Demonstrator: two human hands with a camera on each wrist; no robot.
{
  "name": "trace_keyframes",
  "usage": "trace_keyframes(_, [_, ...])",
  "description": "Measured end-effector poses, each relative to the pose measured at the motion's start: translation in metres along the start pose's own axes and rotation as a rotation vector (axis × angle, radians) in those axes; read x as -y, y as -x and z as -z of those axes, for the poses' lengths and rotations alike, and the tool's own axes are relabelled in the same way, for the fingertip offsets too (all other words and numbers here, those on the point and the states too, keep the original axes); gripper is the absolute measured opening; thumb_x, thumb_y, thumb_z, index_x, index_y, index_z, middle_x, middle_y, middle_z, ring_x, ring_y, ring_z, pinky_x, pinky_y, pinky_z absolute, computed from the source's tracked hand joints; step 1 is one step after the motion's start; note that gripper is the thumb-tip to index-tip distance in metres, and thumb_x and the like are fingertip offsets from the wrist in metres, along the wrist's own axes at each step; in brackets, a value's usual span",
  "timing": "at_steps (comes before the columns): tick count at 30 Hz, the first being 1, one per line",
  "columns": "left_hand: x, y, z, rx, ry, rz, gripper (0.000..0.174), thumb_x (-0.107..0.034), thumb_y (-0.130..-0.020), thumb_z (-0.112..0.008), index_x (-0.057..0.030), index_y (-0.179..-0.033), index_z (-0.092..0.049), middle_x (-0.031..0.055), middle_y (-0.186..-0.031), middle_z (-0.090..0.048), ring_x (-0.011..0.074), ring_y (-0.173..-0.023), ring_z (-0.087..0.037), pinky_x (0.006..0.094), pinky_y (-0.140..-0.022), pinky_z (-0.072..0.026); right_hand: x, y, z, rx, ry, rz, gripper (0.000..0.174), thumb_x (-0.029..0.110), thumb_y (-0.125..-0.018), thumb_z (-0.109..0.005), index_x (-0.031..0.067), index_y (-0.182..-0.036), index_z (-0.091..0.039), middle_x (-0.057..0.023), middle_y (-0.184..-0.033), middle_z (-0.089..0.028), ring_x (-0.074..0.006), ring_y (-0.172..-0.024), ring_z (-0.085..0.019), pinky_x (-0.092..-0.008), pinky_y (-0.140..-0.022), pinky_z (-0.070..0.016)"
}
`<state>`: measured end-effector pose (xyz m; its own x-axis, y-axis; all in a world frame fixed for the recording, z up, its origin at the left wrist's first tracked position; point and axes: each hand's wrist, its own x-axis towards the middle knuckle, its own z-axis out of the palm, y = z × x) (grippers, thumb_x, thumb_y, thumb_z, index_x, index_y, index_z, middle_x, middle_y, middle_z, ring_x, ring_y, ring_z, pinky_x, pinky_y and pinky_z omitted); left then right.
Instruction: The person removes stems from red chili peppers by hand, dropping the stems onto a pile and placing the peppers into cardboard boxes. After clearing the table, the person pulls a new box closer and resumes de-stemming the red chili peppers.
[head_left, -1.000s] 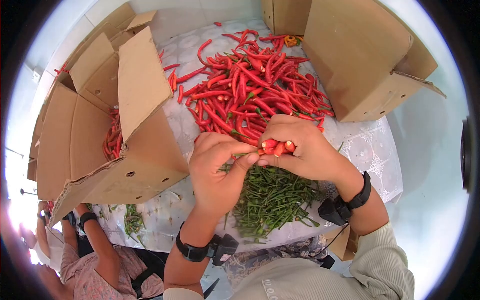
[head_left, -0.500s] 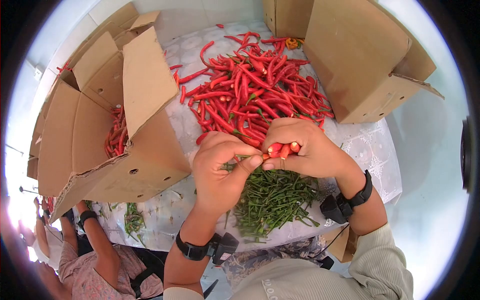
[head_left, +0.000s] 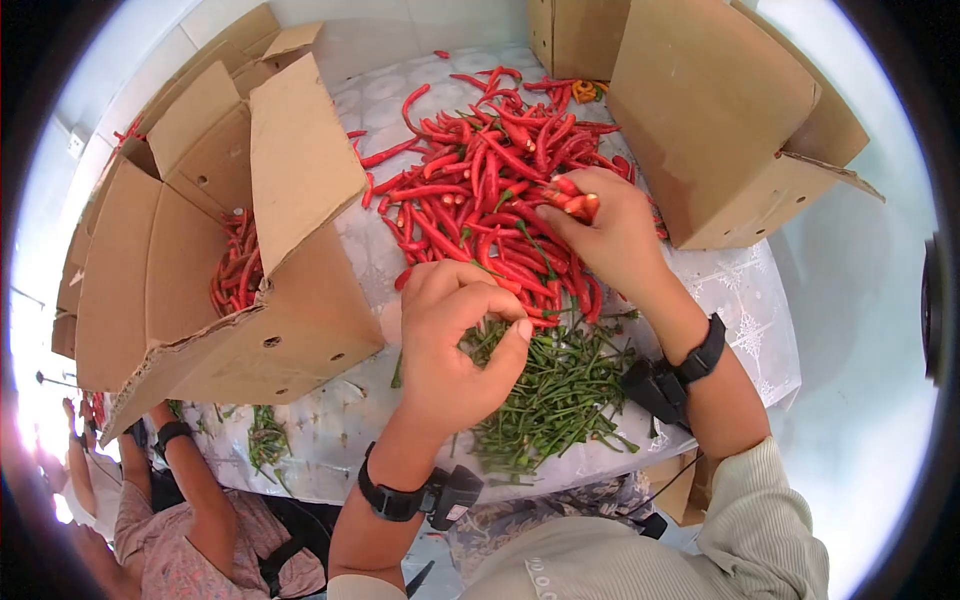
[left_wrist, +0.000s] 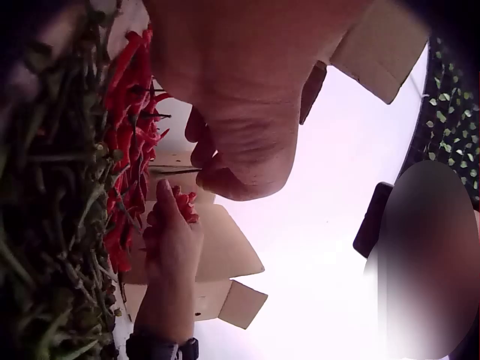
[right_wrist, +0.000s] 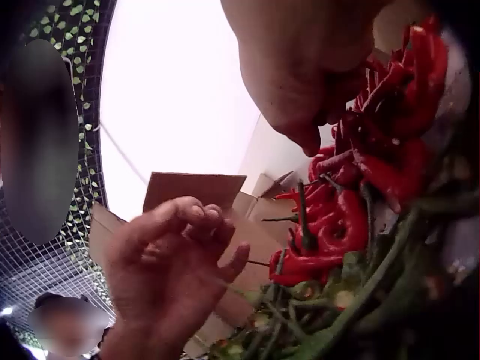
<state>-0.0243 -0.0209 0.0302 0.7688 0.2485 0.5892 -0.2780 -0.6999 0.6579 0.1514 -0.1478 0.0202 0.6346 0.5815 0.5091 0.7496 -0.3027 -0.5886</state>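
1. R hand (head_left: 612,238) grips a few red chillies (head_left: 577,204), held just over the loose chilli pile (head_left: 470,170).
2. L hand (head_left: 455,345) is curled above the green stem heap (head_left: 560,400), nearer the person. Can't tell if it pinches a stem.
3. Step, prob.: de-stemming, between pulls.
4. Next calls for: L fingers free, then a fresh stemmed chilli picked w/o spilling the held ones.

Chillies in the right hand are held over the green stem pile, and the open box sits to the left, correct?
No. The right hand holds its chillies over the red pile, not the stems, as the head view shows. The open box does sit to the left.
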Motion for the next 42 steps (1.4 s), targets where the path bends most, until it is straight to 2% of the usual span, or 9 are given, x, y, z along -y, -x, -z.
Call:
trace_keyframes(2, [0.003,0.001,-0.002,-0.033,-0.002,0.028,0.008,-0.007,-0.073,-0.074,-0.0075,-0.078,-0.067,0.0043,-0.082,-0.058,0.0233,-0.083,-0.051,0.0350,-0.077,-0.0404,0.002,-0.005,-0.006,0.103,0.118,0.057,0.024,0.018,-0.076,-0.077,0.0045,-0.093,-0.067,-0.0156,-0.086,-0.063,-0.0368,-0.083,-0.062,-0.0454,-0.073,-0.0493])
trace_keyframes(14, [0.007,0.003,-0.004,-0.117,-0.132,0.063,0.005,-0.005,-0.079,-0.071,-0.0020,-0.078,-0.066,0.0066,-0.084,-0.059,0.0206,-0.084,-0.053,0.0330,-0.078,-0.0409,0.010,0.002,0.000,0.215,0.017,-0.035,0.028,0.014,-0.077,-0.075,0.0039,-0.101,-0.065,-0.0165,-0.091,-0.067,-0.0390,-0.085,-0.064,-0.0459,-0.075,-0.0508])
trace_keyframes(17, [0.009,0.003,-0.005,-0.146,-0.124,0.066,0.005,-0.004,-0.080,-0.071,-0.0017,-0.079,-0.066,0.0066,-0.084,-0.059,0.0193,-0.081,-0.053,0.0315,-0.076,-0.0414,0.000,0.002,-0.005,-0.057,-0.166,-0.050,0.027,0.017,-0.080,-0.076,0.0039,-0.101,-0.064,-0.0135,-0.085,-0.068,-0.0289,-0.076,-0.067,-0.0386,-0.070,-0.0513])
trace_keyframes(23, [0.010,0.005,-0.006,-0.191,-0.098,0.116,0.008,-0.006,-0.075,-0.074,-0.0057,-0.079,-0.067,0.0053,-0.084,-0.061,0.0235,-0.085,-0.053,0.0357,-0.076,-0.0414,-0.007,0.000,0.022,0.024,-0.592,-0.403,0.023,0.019,-0.083,-0.078,0.0039,-0.091,-0.062,0.0031,-0.072,-0.058,-0.0044,-0.069,-0.053,-0.0251,-0.063,-0.0458])
trace_keyframes(26, [0.008,0.004,-0.006,-0.191,-0.120,0.113,0.009,-0.006,-0.074,-0.075,-0.0065,-0.080,-0.068,0.0053,-0.085,-0.061,0.0243,-0.086,-0.053,0.0365,-0.078,-0.0415,0.000,0.006,0.024,0.138,-0.354,-0.383,0.022,0.017,-0.084,-0.077,0.0035,-0.086,-0.060,0.0032,-0.070,-0.056,-0.0055,-0.067,-0.052,-0.0261,-0.061,-0.0454])
trace_keyframes(29, [0.006,0.003,-0.006,-0.174,-0.183,0.102,0.011,-0.007,-0.072,-0.076,-0.0078,-0.080,-0.068,0.0048,-0.085,-0.060,0.0252,-0.088,-0.053,0.0377,-0.080,-0.0413,0.017,0.012,0.020,0.259,-0.682,-0.483,0.024,0.021,-0.084,-0.077,0.0035,-0.085,-0.061,0.0018,-0.066,-0.055,-0.0062,-0.064,-0.052,-0.0289,-0.059,-0.0458])
trace_keyframes(33, [-0.005,0.001,-0.003,-0.002,-0.433,0.105,0.014,-0.014,-0.069,-0.078,-0.0113,-0.079,-0.069,0.0029,-0.086,-0.057,0.0260,-0.093,-0.052,0.0412,-0.086,-0.0398,0.025,0.024,0.010,0.323,-0.305,0.046,0.020,0.019,-0.082,-0.075,0.0045,-0.087,-0.062,-0.0024,-0.068,-0.061,-0.0102,-0.063,-0.059,-0.0328,-0.059,-0.0484])
trace_keyframes(38, [0.004,0.007,-0.008,0.073,-0.591,0.172,0.014,-0.022,-0.068,-0.079,-0.0142,-0.076,-0.070,0.0008,-0.088,-0.055,0.0265,-0.097,-0.050,0.0442,-0.090,-0.0379,0.020,0.021,0.007,0.190,-0.461,-0.223,0.018,0.014,-0.080,-0.075,0.0031,-0.087,-0.063,-0.0055,-0.070,-0.062,-0.0106,-0.065,-0.061,-0.0304,-0.061,-0.0485])
trace_keyframes(42, [0.006,0.006,-0.009,-0.057,-0.584,0.136,0.012,-0.019,-0.068,-0.077,-0.0131,-0.074,-0.070,0.0009,-0.089,-0.056,0.0271,-0.096,-0.050,0.0441,-0.089,-0.0382,0.021,0.019,0.014,0.190,-0.389,-0.152,0.015,0.009,-0.081,-0.076,0.0039,-0.087,-0.063,-0.0016,-0.076,-0.060,-0.0111,-0.073,-0.056,-0.0277,-0.067,-0.0470])
